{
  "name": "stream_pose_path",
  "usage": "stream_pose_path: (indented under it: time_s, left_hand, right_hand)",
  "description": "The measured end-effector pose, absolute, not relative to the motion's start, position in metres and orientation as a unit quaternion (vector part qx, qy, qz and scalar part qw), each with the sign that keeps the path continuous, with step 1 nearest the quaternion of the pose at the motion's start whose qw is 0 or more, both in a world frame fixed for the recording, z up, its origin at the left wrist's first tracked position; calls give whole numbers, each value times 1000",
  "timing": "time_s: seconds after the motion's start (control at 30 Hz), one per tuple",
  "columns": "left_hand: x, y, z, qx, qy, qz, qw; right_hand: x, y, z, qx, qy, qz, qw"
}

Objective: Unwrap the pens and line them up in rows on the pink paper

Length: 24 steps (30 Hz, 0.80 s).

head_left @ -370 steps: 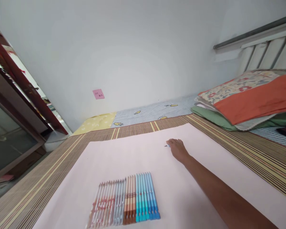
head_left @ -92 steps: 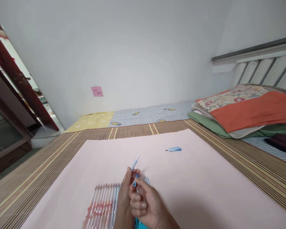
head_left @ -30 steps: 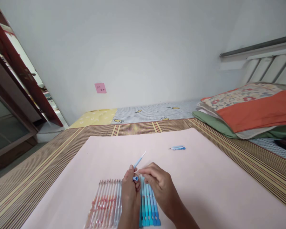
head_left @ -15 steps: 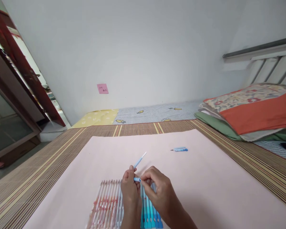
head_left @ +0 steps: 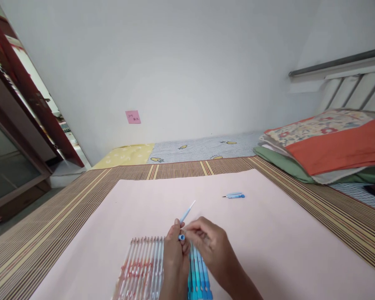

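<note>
My left hand [head_left: 175, 246] is closed around a slim light-blue pen part with a white tip [head_left: 188, 211], which points up and to the right. It also holds a short blue tube [head_left: 181, 237], its open round end facing me. Just right of that end, my right hand [head_left: 208, 237] has thumb and fingertips pinched together; what is in them, if anything, I cannot make out. Beneath my hands lies a row of clear pens with reddish print [head_left: 139, 266] and several teal and blue pens [head_left: 198, 273], partly hidden by my hands.
Small blue pen parts, one with a dark tip [head_left: 234, 195], lie farther off on the pink sheet [head_left: 150, 204]. The sheet rests on a striped mat [head_left: 65, 208]. Folded bedding [head_left: 331, 146] is at the right, below the wall [head_left: 190, 75].
The blue tube in my left hand has turned so its open end faces me. My right fingertips have come away from it slightly. Both hands have shifted a little right.
</note>
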<state>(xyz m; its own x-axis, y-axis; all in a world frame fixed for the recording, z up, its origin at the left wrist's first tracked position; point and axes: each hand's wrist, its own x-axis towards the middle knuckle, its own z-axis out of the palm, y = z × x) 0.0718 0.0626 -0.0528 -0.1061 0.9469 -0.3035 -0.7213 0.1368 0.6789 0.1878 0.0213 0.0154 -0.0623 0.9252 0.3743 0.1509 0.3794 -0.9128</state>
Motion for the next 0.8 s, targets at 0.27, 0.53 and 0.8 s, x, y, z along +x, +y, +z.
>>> stream_pose_path:
  time_s: [0.27, 0.53, 0.8]
  left_hand:
    - [91, 51, -36, 210, 359, 558, 718]
    - [92, 51, -36, 176, 350, 523, 757]
    - [89, 52, -38, 181, 315, 525, 770]
  right_hand:
    - [217, 51, -4, -510, -407, 428, 626]
    - [233, 53, -8, -504, -335, 381, 699]
    - [256, 55, -10, -372, -181, 436, 799]
